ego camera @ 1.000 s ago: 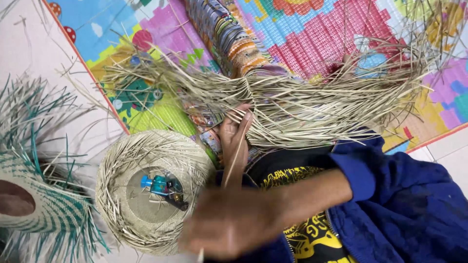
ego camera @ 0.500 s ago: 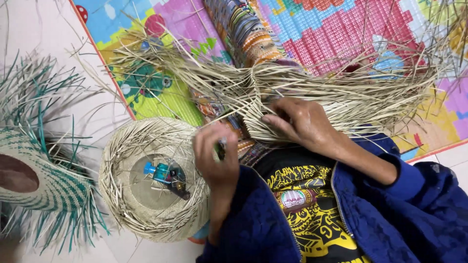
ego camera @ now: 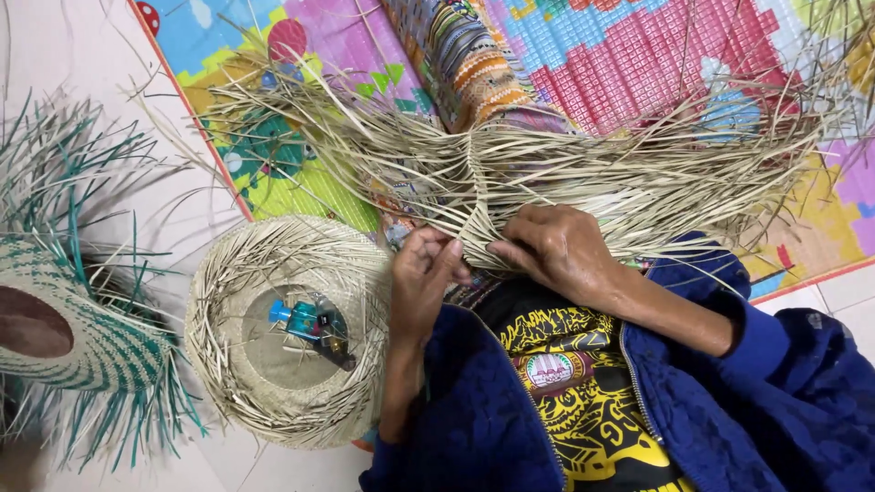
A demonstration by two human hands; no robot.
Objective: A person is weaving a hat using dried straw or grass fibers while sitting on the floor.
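Note:
A wide fan of pale dried straw strands (ego camera: 583,173) lies across my lap, with a narrow woven seam running down its middle (ego camera: 474,196). My left hand (ego camera: 424,278) pinches the lower end of that seam with fingers and thumb. Just to its right, my right hand (ego camera: 565,246) presses on the straw strands, fingers curled over them. Both arms wear dark blue sleeves over a black and yellow shirt.
An unfinished straw hat (ego camera: 292,333) lies upside down on the floor at my left, holding a small blue bottle (ego camera: 296,319) and a dark object. A green and natural woven hat (ego camera: 64,319) sits at far left. A colourful play mat (ego camera: 638,64) lies beneath.
My left hand rose from low in front of my body to the woven seam. My right hand came in from the right and settled on the strands beside it.

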